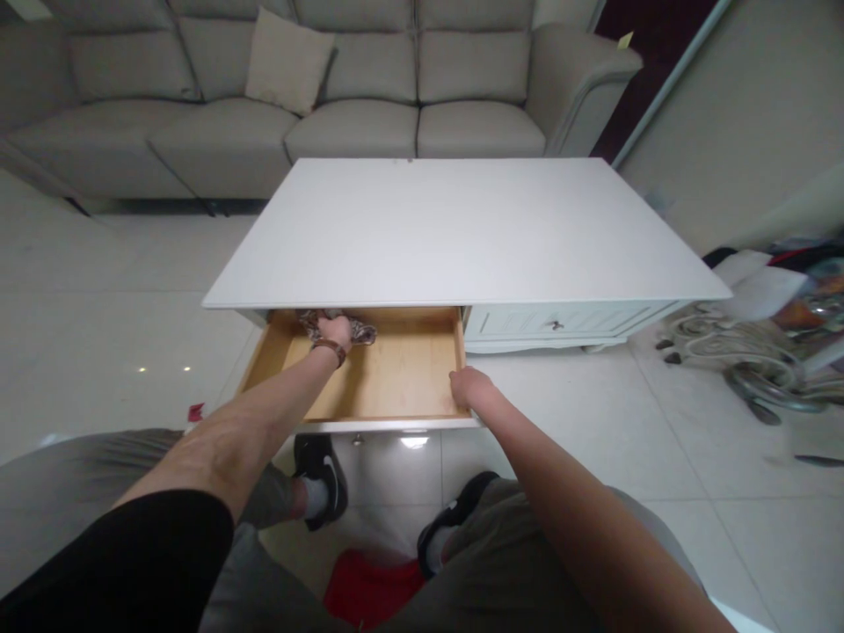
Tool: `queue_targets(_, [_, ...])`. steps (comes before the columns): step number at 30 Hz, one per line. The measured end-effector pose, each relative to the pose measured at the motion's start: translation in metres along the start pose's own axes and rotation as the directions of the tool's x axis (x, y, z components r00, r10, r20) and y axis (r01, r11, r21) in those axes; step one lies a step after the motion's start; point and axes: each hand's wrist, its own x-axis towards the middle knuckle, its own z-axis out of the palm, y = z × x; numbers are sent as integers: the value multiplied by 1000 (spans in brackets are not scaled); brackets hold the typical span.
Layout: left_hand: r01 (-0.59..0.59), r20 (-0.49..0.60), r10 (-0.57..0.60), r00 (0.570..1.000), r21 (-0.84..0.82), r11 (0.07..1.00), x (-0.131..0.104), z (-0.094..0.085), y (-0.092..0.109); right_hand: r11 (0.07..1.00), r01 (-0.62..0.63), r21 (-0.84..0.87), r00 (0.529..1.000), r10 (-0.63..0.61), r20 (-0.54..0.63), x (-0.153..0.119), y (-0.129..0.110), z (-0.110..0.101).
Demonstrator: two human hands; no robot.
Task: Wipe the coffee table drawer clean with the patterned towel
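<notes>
A wooden drawer (402, 378) stands pulled out from the left front of a white coffee table (462, 233). Inside it, toward the back left, my left hand (336, 331) is closed on a crumpled brown patterned cloth (362, 332), which rests against the drawer's bottom. A brown bracelet (330, 350) circles that wrist. My right hand (469, 388) grips the drawer's right side wall near the front corner, fingers curled over its edge. The table's right drawer (527, 322) is closed and has a small knob.
Behind the table runs a grey sofa (356, 132) with a beige cushion (288, 61). Piled items and a coiled hose (768, 369) lie on the floor at right. Below the drawer are my feet in black shoes (322, 483) and a red object (373, 587).
</notes>
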Motion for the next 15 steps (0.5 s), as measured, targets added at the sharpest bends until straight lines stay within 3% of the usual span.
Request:
queue_targets(4, [-33, 138, 35, 990, -20, 999, -51, 57, 10, 1000, -14, -1, 1000, 14, -19, -1, 1, -2])
queue_targets(6, [-81, 247, 88, 965, -37, 996, -81, 83, 16, 1000, -27, -5, 999, 27, -34, -1, 1, -2])
queue_targets(10, [-336, 574, 250, 780, 48, 941, -130, 111, 30, 999, -38, 0, 997, 38, -64, 1, 2, 0])
queue_targets(13, [-500, 702, 332, 630, 40, 865, -146, 111, 39, 999, -46, 15, 996, 46, -70, 3, 2, 1])
queue_targets(15, [-583, 736, 362, 572, 54, 811, -147, 105, 43, 999, -47, 27, 997, 49, -67, 3, 1, 0])
